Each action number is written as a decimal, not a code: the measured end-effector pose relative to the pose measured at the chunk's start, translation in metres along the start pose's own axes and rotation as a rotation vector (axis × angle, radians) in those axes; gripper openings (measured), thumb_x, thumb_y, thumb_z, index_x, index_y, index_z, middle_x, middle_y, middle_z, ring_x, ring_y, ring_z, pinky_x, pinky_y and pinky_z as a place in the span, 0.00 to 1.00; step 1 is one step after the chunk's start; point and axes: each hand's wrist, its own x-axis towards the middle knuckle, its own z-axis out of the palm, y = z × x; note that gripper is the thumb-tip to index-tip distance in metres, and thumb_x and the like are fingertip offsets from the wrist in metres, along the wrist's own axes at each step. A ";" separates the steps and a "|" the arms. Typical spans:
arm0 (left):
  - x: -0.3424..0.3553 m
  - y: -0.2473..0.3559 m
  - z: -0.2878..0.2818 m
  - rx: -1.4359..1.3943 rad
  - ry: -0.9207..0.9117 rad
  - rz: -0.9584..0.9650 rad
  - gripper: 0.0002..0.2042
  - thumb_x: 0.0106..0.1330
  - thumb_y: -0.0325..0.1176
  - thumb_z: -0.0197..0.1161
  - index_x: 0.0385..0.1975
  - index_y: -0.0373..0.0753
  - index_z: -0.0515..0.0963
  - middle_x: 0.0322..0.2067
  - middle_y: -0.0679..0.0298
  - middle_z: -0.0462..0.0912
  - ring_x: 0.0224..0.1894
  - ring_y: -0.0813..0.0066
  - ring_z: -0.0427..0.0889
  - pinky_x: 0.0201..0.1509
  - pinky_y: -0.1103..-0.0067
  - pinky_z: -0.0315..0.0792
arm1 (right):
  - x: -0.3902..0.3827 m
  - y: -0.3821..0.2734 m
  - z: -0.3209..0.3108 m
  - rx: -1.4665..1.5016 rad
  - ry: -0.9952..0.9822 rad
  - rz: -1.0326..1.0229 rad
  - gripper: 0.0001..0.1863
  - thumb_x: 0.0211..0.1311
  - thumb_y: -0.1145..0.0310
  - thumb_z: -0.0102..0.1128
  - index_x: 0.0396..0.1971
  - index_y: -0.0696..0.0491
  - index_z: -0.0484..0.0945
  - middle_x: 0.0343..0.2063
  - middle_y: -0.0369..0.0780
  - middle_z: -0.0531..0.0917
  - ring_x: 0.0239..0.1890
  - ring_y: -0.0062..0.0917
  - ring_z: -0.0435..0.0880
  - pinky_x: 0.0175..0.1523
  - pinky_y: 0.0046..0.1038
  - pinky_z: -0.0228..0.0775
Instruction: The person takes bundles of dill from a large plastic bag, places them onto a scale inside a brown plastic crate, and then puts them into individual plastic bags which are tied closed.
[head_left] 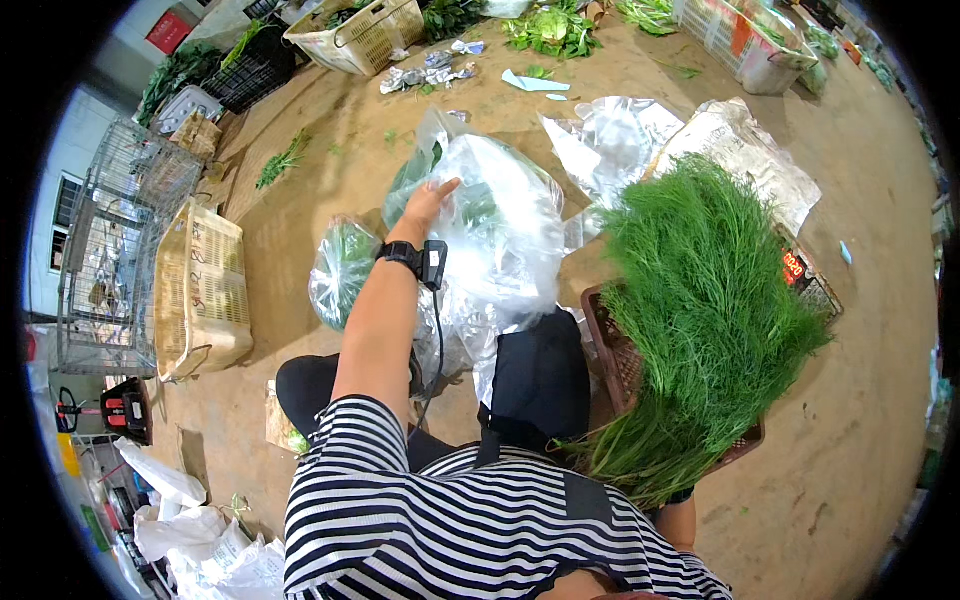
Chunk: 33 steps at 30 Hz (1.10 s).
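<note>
My left hand (430, 205), with a black strap and small device at the wrist, grips a large clear plastic bag (510, 230) in front of me. Green leafy stuff shows through its film. A smaller clear bag of greens (343, 272) lies just left of my forearm. To my right, a big feathery bunch of dill (710, 300) is heaped over a brown plastic crate (612, 350), its stems toward me. My right forearm (677, 525) reaches in beneath the stems; the dill hides my right hand, so its fingers do not show.
Loose clear plastic (610, 135) and a whitish sack (745, 150) lie beyond the dill. At left stand a yellowish basket (205, 290) and a wire cage (125, 240). Farther off are baskets of greens (360, 35) and a leafy heap (553, 32). White sacks (220, 550) lie at lower left.
</note>
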 end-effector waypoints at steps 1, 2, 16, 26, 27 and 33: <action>-0.006 0.010 0.002 0.217 -0.132 0.145 0.32 0.45 0.50 0.68 0.44 0.31 0.71 0.38 0.56 0.78 0.42 0.62 0.75 0.44 0.70 0.67 | -0.002 -0.001 -0.001 -0.009 0.005 -0.002 0.37 0.53 0.50 0.55 0.56 0.56 0.53 0.52 0.45 0.67 0.48 0.33 0.71 0.50 0.32 0.65; -0.016 0.020 0.007 0.212 -0.112 0.374 0.22 0.48 0.47 0.65 0.34 0.33 0.74 0.29 0.58 0.80 0.34 0.60 0.78 0.38 0.70 0.68 | -0.003 -0.002 -0.002 -0.010 0.008 -0.004 0.37 0.53 0.50 0.55 0.56 0.56 0.53 0.52 0.45 0.67 0.48 0.33 0.71 0.50 0.33 0.65; -0.075 0.157 0.056 0.582 0.206 0.278 0.23 0.51 0.47 0.55 0.35 0.30 0.74 0.36 0.44 0.77 0.41 0.51 0.76 0.45 0.68 0.69 | 0.010 -0.002 0.024 -0.049 -0.147 0.056 0.39 0.52 0.50 0.56 0.57 0.56 0.51 0.53 0.45 0.66 0.49 0.34 0.71 0.50 0.33 0.65; -0.179 0.152 0.050 0.036 -0.395 0.450 0.12 0.63 0.40 0.49 0.29 0.39 0.75 0.17 0.72 0.71 0.17 0.85 0.66 0.21 0.84 0.61 | 0.066 0.008 0.095 -0.117 -0.421 0.215 0.40 0.52 0.50 0.56 0.58 0.56 0.50 0.53 0.46 0.65 0.49 0.34 0.70 0.49 0.33 0.65; -0.191 0.150 0.045 0.105 -0.518 0.454 0.12 0.64 0.40 0.49 0.32 0.38 0.76 0.18 0.71 0.72 0.18 0.85 0.67 0.22 0.85 0.63 | 0.069 0.010 0.102 -0.126 -0.439 0.228 0.40 0.52 0.50 0.56 0.58 0.56 0.50 0.53 0.46 0.65 0.49 0.35 0.70 0.49 0.33 0.65; -0.241 0.110 0.041 0.305 -0.920 0.542 0.17 0.62 0.37 0.53 0.49 0.38 0.67 0.28 0.66 0.74 0.29 0.81 0.70 0.33 0.82 0.67 | 0.096 0.019 0.139 -0.161 -0.550 0.296 0.41 0.52 0.50 0.56 0.58 0.56 0.49 0.54 0.46 0.65 0.49 0.35 0.70 0.49 0.34 0.65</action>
